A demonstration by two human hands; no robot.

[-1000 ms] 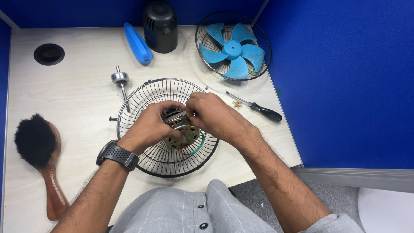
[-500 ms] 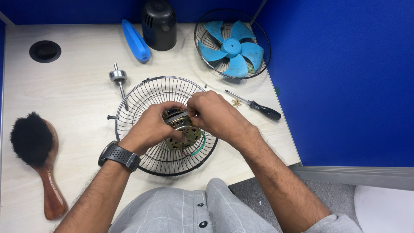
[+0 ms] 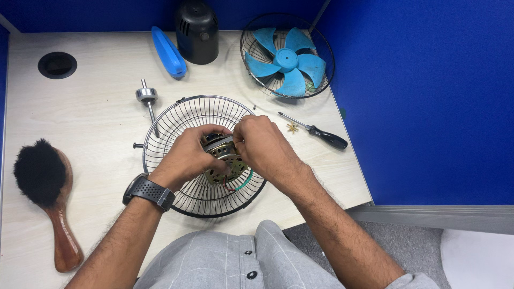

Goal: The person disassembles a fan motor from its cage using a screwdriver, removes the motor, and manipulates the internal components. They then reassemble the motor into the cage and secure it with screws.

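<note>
Hands and motor barely shifted since earlier frame; grip unchanged. Left hand (image 3: pixel 188 155) closed around fan motor (image 3: pixel 225 159), cupping its left side. Right hand (image 3: pixel 263 145) pinching motor's top edge, fingers curled shut. Motor sits inside wire guard (image 3: pixel 166 126) on counter (image 3: pixel 91 112). Brush (image 3: pixel 45 187) left; screwdriver (image 3: pixel 316 131) right; farther back shaft (image 3: pixel 147 99), blue blade (image 3: pixel 286 59) in second guard, black cover (image 3: pixel 197 32).

Motor (image 3: pixel 225 160) top under both hands
</note>
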